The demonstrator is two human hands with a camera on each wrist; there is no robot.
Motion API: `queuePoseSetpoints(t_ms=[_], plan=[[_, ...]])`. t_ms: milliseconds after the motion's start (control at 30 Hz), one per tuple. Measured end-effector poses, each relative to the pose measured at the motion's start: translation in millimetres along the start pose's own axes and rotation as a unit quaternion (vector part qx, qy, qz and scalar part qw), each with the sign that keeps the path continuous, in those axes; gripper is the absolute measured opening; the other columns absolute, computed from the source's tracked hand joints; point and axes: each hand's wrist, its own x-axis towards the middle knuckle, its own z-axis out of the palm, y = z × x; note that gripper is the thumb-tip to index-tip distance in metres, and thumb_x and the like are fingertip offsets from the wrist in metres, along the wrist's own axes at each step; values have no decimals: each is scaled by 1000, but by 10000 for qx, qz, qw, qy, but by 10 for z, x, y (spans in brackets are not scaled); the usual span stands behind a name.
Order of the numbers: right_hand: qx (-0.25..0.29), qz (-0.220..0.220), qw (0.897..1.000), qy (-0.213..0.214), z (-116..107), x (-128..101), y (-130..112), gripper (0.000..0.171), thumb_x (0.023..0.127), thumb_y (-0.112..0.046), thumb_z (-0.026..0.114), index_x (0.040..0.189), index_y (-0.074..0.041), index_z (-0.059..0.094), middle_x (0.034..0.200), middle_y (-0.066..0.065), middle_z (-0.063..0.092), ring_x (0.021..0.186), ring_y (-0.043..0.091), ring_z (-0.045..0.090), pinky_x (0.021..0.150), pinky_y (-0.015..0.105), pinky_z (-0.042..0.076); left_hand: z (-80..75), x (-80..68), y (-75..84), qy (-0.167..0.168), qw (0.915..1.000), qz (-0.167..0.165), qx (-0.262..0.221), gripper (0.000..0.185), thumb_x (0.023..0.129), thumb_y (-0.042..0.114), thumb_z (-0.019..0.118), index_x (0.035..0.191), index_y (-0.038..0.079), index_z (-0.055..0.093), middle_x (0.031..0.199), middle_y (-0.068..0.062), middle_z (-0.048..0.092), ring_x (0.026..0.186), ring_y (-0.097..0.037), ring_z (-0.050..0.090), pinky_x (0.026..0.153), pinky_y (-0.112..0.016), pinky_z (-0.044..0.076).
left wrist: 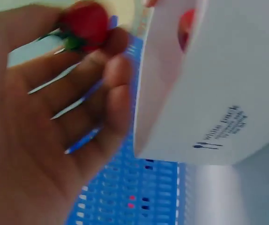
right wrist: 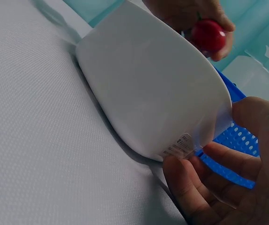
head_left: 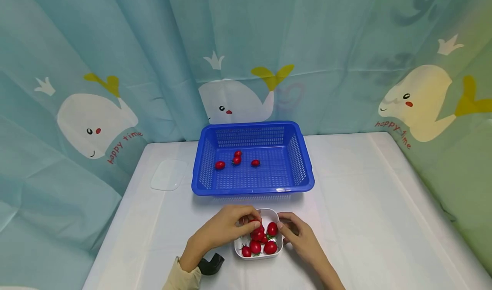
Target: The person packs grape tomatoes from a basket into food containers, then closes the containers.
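A small white container [head_left: 277,247] sits near the table's front edge, holding several red cherry tomatoes [head_left: 270,247]. My left hand [head_left: 230,224] reaches over it and pinches one cherry tomato [head_left: 254,222] at its fingertips; the same tomato [left wrist: 84,21] shows in the left wrist view and again [right wrist: 208,35] in the right wrist view. My right hand [head_left: 296,231] grips the container's right side [right wrist: 153,98]. Behind it stands a blue plastic basket [head_left: 303,170] with several tomatoes [head_left: 236,160] on its floor.
A clear plastic lid [head_left: 169,174] lies left of the basket on the white tablecloth [head_left: 369,204]. A curtain printed with whales [head_left: 96,123] surrounds the table on three sides. A black strap [head_left: 210,264] shows at my left wrist.
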Motion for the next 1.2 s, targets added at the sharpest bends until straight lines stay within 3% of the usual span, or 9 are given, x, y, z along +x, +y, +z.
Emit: queuePoseSetpoints(t_ms=[133, 333, 767, 1033, 1200], plan=[[-3, 5, 10000, 1, -3, -4, -3, 36, 103, -21, 64, 134, -2, 63, 109, 19, 73, 86, 8, 67, 68, 27, 60, -7, 47, 4, -834, 9962, -176, -195, 22, 105, 34, 63, 111, 16, 74, 87, 9, 70, 79, 3, 58, 76, -17, 52], [16, 49, 10000, -19, 0, -5, -11, 36, 103, -21, 65, 135, -3, 63, 109, 19, 73, 87, 8, 67, 69, 27, 60, 3, 111, 16, -1292, 9914, -214, 23, 15, 102, 33, 67, 99, 20, 73, 77, 12, 65, 68, 6, 54, 66, -15, 48], [-165, 152, 9997, 70, 13, 3, 19, 35, 103, -24, 66, 133, -6, 64, 109, 18, 73, 86, 8, 69, 69, 28, 61, 100, 204, 39, -1156, 9914, -562, 254, 15, 100, 30, 71, 87, 23, 70, 63, 13, 59, 57, 2, 54, 58, -17, 45], [-86, 101, 9999, 39, 1, 4, 15, 36, 103, -23, 65, 134, -5, 63, 109, 18, 73, 86, 9, 68, 69, 28, 60, 106, 193, 134, -983, 9873, -838, 930, 12, 100, 33, 70, 92, 24, 72, 66, 15, 57, 61, 0, 50, 59, -18, 45], [-32, 159, 9999, 33, 6, 1, -1, 37, 103, -23, 65, 135, -5, 63, 110, 18, 73, 86, 9, 68, 69, 27, 60, -5, 176, 220, -863, 9838, -683, 1416, 13, 103, 31, 66, 99, 21, 72, 72, 15, 59, 65, 0, 51, 63, -18, 46]])
